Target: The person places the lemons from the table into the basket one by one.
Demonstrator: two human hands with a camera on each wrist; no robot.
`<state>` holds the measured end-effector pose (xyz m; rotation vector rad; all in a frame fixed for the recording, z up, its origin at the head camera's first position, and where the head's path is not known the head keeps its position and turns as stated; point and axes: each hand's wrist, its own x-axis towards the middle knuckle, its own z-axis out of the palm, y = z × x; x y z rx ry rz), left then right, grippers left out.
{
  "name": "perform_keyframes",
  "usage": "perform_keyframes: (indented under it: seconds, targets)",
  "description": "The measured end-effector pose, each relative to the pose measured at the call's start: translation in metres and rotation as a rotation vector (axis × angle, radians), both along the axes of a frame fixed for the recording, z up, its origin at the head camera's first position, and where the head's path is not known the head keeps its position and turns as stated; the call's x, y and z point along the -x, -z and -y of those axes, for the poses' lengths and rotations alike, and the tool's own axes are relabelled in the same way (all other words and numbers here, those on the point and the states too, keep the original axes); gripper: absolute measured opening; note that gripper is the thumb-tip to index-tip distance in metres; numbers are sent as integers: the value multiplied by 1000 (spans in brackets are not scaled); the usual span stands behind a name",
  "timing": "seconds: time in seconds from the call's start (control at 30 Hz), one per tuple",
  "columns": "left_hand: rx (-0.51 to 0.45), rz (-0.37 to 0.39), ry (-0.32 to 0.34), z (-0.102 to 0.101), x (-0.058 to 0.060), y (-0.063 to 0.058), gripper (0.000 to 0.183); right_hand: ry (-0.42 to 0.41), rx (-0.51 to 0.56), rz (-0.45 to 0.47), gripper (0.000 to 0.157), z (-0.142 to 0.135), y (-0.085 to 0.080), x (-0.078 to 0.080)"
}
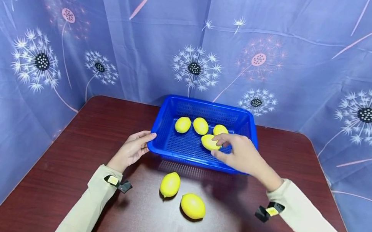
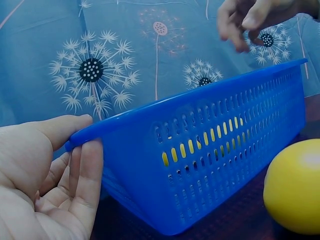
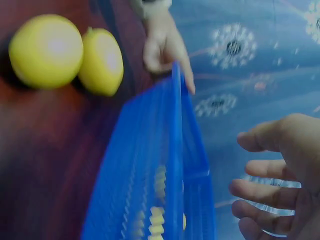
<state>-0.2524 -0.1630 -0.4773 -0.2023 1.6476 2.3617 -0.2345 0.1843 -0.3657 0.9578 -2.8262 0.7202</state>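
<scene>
A blue plastic basket with slotted sides stands toward the back of the table. My left hand grips its left end, thumb on the rim and fingers bent underneath, as the left wrist view shows. Over the basket's right part hovers my right hand, fingers spread and loosely bent. The right wrist view shows nothing in that hand. In the head view its fingertips overlap a yellow lemon inside the basket. Three more lemons lie behind it, including the left one and the middle one.
Two lemons lie on the dark wooden table before the basket: one upright-looking, the other lying sideways to its right. Behind the table hangs a blue curtain printed with dandelions, close to the basket's back side.
</scene>
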Motion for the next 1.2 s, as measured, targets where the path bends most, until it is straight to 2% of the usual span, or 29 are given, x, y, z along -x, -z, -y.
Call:
perform_keyframes:
  seconds: [0.2, 0.5, 0.8, 1.2]
  targets:
    - [1, 12, -11, -1, 1, 1, 28, -26, 66, -34, 32, 7, 13, -38]
    - [-1, 20, -9, -1, 2, 3, 27, -88, 82, -42, 30, 18, 42, -74]
    - [-10, 26, -9, -1, 1, 0, 24, -75, 49, -35, 36, 28, 73, -89]
    - [-20, 15, -3, -1, -1, 0, 17, -72, -84, -24, 60, 41, 90, -102]
